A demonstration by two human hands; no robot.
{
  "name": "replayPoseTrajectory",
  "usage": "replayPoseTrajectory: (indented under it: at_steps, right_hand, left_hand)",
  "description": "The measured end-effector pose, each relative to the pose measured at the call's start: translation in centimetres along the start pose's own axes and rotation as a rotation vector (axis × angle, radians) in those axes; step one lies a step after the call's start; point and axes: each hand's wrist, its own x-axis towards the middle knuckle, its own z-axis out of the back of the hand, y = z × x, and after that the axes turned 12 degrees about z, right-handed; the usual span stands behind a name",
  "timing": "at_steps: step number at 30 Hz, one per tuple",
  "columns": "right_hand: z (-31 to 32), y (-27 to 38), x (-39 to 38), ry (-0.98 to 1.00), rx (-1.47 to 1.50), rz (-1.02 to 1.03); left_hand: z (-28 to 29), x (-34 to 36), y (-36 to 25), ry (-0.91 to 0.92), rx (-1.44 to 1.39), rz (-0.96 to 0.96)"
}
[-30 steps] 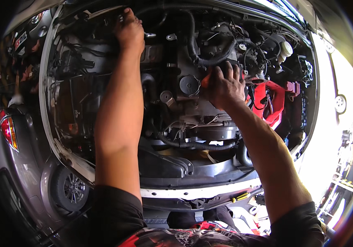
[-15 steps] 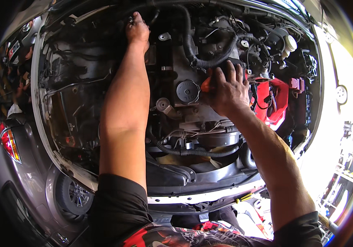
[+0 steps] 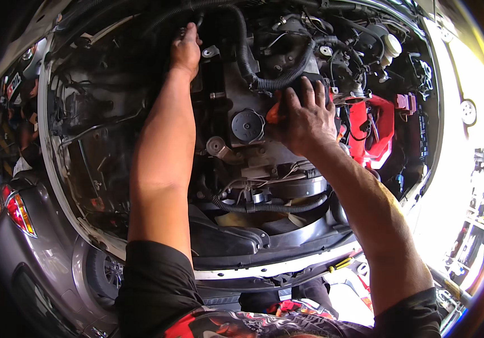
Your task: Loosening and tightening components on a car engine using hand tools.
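While gripped, orange tool (mostly hidden) points left.

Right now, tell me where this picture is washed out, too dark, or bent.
Head view: glare whitens the right side beyond the engine bay; the left rim falls into deep shadow around the grey car; fisheye bends the bay's edges; the left hand and right hand are evenly lit and fairly sharp.

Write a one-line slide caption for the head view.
Over an open engine bay, the left hand reaches deep to the rear while the right hand grips an orange-handled tool.
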Motion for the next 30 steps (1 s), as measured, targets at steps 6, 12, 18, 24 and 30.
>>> replayPoseTrajectory:
  at_steps: [6,12,18,24,30]
  right_hand:
    - [-0.1,0.2,-0.1,-0.007,0.014,0.007]
    - [0.2,-0.3,-0.2,0.064,0.009,-0.030]
    - [-0.1,-0.1,-0.1,0.047,0.004,-0.007]
    - [-0.3,0.1,0.0,0.018,-0.003,0.035]
    - [-1.2,-1.2,0.1,-0.070,-0.039,0.043]
  left_hand:
    - [-1.8,2.8,-2.3,-0.186,0.171,0.279]
    - [-3.0,3.6,-1.0,-0.358,0.547,-0.071]
    - [-1.7,6.0,0.5,-0.335,0.554,-0.171]
    - [-0.4,8.4,0.5,-0.344,0.698,-0.295]
    - [-2.7,8.8,1.4,-0.352,0.789,-0.170]
